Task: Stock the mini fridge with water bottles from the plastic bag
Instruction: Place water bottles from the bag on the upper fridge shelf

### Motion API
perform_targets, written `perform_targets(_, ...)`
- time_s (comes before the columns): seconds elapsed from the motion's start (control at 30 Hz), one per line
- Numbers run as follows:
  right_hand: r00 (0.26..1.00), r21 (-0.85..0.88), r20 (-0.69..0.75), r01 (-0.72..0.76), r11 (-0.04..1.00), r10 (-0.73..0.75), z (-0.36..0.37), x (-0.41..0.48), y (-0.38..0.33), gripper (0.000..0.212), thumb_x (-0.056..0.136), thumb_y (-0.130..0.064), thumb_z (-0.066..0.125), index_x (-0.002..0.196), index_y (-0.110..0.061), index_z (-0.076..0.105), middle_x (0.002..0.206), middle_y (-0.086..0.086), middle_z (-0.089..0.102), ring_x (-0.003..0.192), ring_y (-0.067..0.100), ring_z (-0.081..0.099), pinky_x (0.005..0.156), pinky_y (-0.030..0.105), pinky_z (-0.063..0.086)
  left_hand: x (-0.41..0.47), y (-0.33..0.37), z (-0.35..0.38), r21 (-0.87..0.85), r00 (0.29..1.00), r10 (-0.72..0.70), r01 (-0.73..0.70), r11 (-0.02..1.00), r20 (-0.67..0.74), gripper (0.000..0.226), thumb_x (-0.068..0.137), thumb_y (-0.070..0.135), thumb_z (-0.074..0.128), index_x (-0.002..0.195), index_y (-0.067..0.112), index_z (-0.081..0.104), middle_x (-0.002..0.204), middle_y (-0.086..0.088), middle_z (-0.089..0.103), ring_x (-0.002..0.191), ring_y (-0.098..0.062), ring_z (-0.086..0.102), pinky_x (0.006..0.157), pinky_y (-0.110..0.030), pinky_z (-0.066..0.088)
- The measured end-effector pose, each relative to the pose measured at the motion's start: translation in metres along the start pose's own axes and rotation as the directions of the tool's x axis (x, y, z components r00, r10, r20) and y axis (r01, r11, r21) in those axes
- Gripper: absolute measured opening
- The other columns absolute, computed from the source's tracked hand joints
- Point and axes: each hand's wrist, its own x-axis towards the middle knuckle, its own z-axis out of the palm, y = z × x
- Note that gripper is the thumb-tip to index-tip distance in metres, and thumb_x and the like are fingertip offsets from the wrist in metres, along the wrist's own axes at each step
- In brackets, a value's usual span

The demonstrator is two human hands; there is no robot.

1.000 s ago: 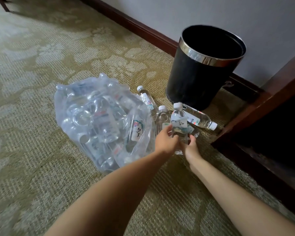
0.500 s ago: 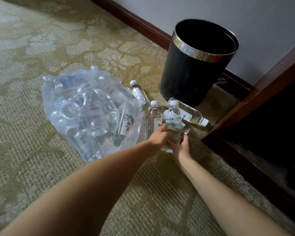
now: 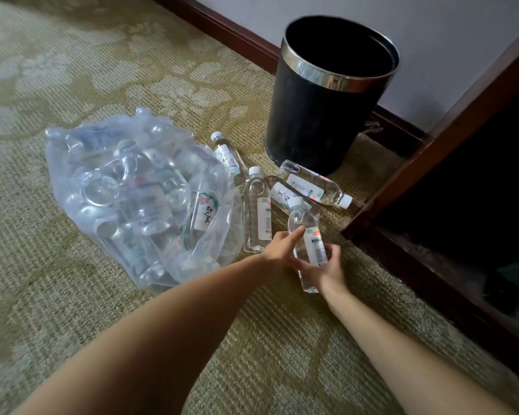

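Reaching between a dark wood cabinet frame [image 3: 450, 121] on the right and open carpet [image 3: 72, 70] on the left, the right hand [image 3: 324, 271] curls round a clear, white-capped water bottle [image 3: 309, 241], the left hand [image 3: 277, 250] touching it with straight fingers, just right of a plastic bag [image 3: 132, 190] full of bottles, near a black bin [image 3: 321, 115].

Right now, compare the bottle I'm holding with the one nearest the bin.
The held bottle sits in the right grip, the left grip touching it; the bin-side bottle lies unheld on the carpet. The held bottle's cap points away; the bin-side bottle's cap points right. Both are clear, white-capped, labelled.
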Motion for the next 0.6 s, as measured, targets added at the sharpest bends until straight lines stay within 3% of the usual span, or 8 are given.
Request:
perform_targets(0.07, 0.999, 0.068, 0.034, -0.003, 0.998, 0.001, -0.007, -0.005, 0.006, 0.065, 0.071, -0.019, 0.083, 0.119, -0.015, 0.039, 0.104, 0.006, 0.059, 0.088, 0.020, 0.062, 0.073, 0.033, 0.054, -0.003, -0.001, 0.005, -0.067, 0.999, -0.001, -0.002, 0.998, -0.048, 0.053, 0.099, 0.032, 0.044, 0.135, -0.006, 0.034, 0.111, -0.012, 0.051, 0.082, -0.019, 0.059, 0.064, -0.023, 0.051)
perform_targets(0.13, 0.997, 0.161, 0.076, -0.021, 0.987, 0.009, -0.011, -0.012, 0.011, 0.048, 0.075, -0.024, 0.079, 0.110, -0.021, 0.046, 0.099, 0.001, 0.063, 0.082, 0.012, 0.063, 0.057, 0.021, 0.052, -0.003, -0.003, 0.006, -0.118, 0.999, -0.030, 0.031, 0.992, 0.014, 0.047, 0.102, 0.030, 0.037, 0.131, -0.006, 0.041, 0.099, -0.009, 0.057, 0.075, -0.012, 0.058, 0.058, -0.017, 0.051)
perform_targets(0.17, 0.996, 0.194, 0.093, -0.034, 0.980, 0.016, -0.012, -0.015, 0.013, 0.040, 0.077, -0.026, 0.077, 0.106, -0.022, 0.050, 0.098, 0.001, 0.066, 0.081, 0.012, 0.064, 0.056, 0.021, 0.052, -0.004, -0.004, 0.006, -0.146, 0.997, -0.041, 0.049, 0.988, 0.061, 0.045, 0.103, 0.031, 0.033, 0.125, -0.005, 0.049, 0.095, -0.009, 0.061, 0.073, -0.012, 0.061, 0.058, -0.018, 0.052)
perform_targets(0.27, 0.985, 0.273, 0.166, -0.095, 0.957, 0.050, -0.015, -0.019, 0.019, 0.042, 0.077, -0.031, 0.075, 0.114, -0.016, 0.061, 0.102, 0.009, 0.071, 0.091, 0.025, 0.069, 0.077, 0.036, 0.056, -0.011, -0.007, 0.005, -0.195, 0.985, -0.121, 0.142, 0.971, 0.120, 0.041, 0.101, 0.041, 0.033, 0.096, 0.012, 0.062, 0.086, -0.005, 0.065, 0.070, -0.013, 0.065, 0.058, -0.022, 0.053)
perform_targets(0.37, 0.945, 0.316, 0.320, -0.173, 0.933, 0.067, -0.017, -0.024, 0.017, 0.045, 0.070, -0.042, 0.072, 0.109, -0.018, 0.068, 0.096, 0.009, 0.074, 0.086, 0.025, 0.070, 0.074, 0.034, 0.055, -0.015, -0.009, 0.003, -0.167, 0.988, -0.144, 0.151, 0.974, 0.051, 0.041, 0.097, 0.048, 0.040, 0.087, 0.015, 0.064, 0.082, -0.004, 0.067, 0.070, -0.014, 0.063, 0.057, -0.021, 0.051)
perform_targets(0.5, 0.912, 0.398, 0.404, -0.242, 0.885, 0.068, -0.021, -0.026, 0.019, 0.031, 0.072, -0.046, 0.066, 0.085, -0.019, 0.075, 0.073, 0.003, 0.071, 0.062, 0.015, 0.067, 0.055, 0.025, 0.052, -0.016, -0.016, -0.003, -0.076, 0.993, -0.107, 0.110, 0.991, 0.041, 0.046, 0.095, 0.049, 0.043, 0.111, 0.012, 0.065, 0.103, -0.006, 0.071, 0.085, -0.014, 0.067, 0.069, -0.025, 0.050)
perform_targets(0.6, 0.905, 0.415, 0.423, -0.242, 0.877, 0.049, -0.027, -0.027, 0.019, 0.031, 0.085, -0.044, 0.059, 0.086, -0.017, 0.073, 0.071, 0.003, 0.070, 0.060, 0.014, 0.066, 0.058, 0.025, 0.052, -0.018, -0.022, -0.003, -0.051, 0.987, -0.118, 0.124, 0.991, 0.113, 0.057, 0.093, 0.058, 0.040, 0.119, 0.013, 0.065, 0.115, -0.009, 0.069, 0.105, -0.023, 0.064, 0.092, -0.035, 0.049)
